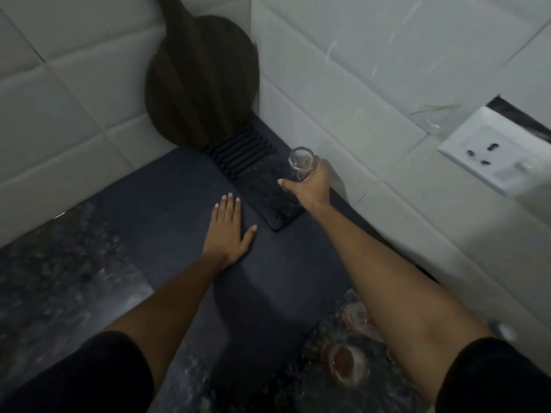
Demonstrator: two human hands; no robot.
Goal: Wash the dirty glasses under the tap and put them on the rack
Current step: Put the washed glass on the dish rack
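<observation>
Glass [301,162] gripped by right hand [310,189]; left hand [228,231] flat.

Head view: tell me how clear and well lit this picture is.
Head view: dim and grey overall; motion blur smears the speckled counter and the glasses at the bottom; the glass in the right hand is soft-edged; the left hand is fairly sharp; wide-angle bending curves the wall tiles.

Blurred dirty glasses [346,363] btm right, partly behind right forearm [396,281].

My one head view looks steeply down, close over the counter [167,222], facing the tiled corner [253,70].
</observation>
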